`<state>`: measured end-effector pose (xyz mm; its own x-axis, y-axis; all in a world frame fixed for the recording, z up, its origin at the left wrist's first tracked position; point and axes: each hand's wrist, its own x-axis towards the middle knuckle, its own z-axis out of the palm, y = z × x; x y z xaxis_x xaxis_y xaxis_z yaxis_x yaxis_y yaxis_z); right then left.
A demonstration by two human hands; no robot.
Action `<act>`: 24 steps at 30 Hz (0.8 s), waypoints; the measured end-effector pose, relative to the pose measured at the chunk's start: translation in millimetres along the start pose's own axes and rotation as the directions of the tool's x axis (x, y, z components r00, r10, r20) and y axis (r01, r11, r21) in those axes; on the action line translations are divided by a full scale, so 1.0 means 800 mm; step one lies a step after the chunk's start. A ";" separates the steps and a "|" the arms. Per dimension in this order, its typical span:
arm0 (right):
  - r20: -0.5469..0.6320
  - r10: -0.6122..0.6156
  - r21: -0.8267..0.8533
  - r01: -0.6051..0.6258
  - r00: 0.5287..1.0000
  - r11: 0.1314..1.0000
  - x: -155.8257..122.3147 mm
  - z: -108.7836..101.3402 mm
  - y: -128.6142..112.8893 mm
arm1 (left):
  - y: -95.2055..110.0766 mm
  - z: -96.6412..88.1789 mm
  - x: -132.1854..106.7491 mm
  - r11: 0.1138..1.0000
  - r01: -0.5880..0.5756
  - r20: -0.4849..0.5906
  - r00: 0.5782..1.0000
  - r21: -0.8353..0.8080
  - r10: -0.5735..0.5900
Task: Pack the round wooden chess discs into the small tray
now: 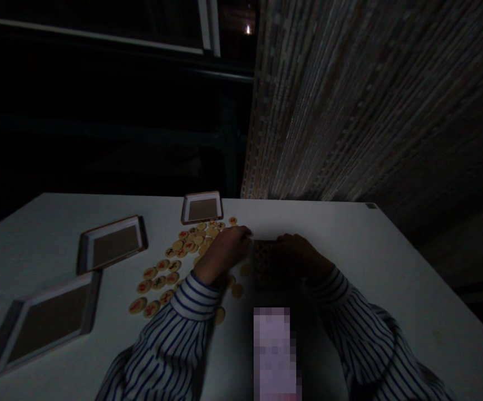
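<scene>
A dark box (265,266) with round pieces in rows lies on the table between my hands, largely in shadow. To its left my left hand (227,250) hovers over loose pieces, fingers curled together; whatever they hold is hidden. My right hand (304,256) rests at the box's right side with bent fingers at its far edge. Shadow hides what that hand grips. Round wooden Chinese chess pieces (172,278) with red and black characters spread left of and beneath my left arm. Some lie plain side up, such as the piece (237,291) near the box.
Three shallow trays or lids with brown centres sit on the white table (392,289): a near-left tray (49,320), a middle tray (114,245) and a far tray (202,208). A string curtain (308,100) hangs behind the table. The light is dim.
</scene>
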<state>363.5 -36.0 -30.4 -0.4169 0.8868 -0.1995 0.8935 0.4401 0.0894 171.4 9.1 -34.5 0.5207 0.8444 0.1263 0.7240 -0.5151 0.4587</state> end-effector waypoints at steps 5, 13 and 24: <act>-0.013 -0.001 0.000 0.001 1.000 1.000 -0.002 -0.002 -0.002 | -0.002 0.002 0.000 1.000 -0.011 -0.005 1.000 -0.004 0.011; -0.033 -0.003 -0.002 0.003 0.999 1.000 -0.003 -0.001 0.004 | -0.004 0.001 -0.001 1.000 -0.003 0.005 1.000 -0.015 0.003; -0.082 0.034 -0.010 -0.035 0.996 0.999 -0.006 -0.008 0.019 | -0.001 -0.015 0.001 1.000 -0.017 -0.019 1.000 0.022 0.018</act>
<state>378.1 -32.7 -21.9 -0.3984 0.9099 -0.1154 0.9058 0.4101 0.1061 165.9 12.2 -24.5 0.5247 0.8378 0.1513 0.7246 -0.5327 0.4371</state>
